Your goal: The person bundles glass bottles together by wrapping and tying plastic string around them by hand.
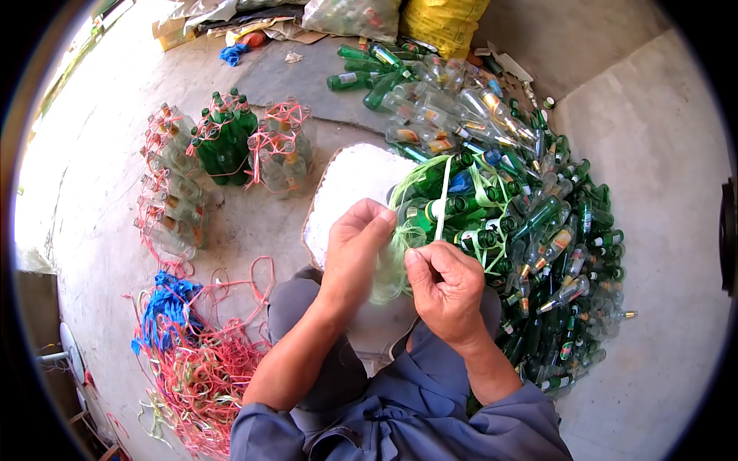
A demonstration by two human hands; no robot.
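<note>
Pale green plastic twine (393, 257) hangs in a loose tangle between my hands. My left hand (355, 246) is closed, thumb against the fingers, pinching the twine. My right hand (448, 288) is closed as well, its thumb pressed on a strand that runs up to a bundle of green bottles (453, 206). That bundle lies tilted just beyond my hands, necks toward the right, with twine looped round the necks. A white pad (354, 180) lies flat on the floor in front of me.
A large pile of loose green and clear bottles (561, 253) spreads along my right. Bottle bundles tied with pink twine (280, 150) stand front left. A heap of pink twine (211, 376) with a blue strip (167, 311) lies at left. Sacks (438, 23) stand at the back.
</note>
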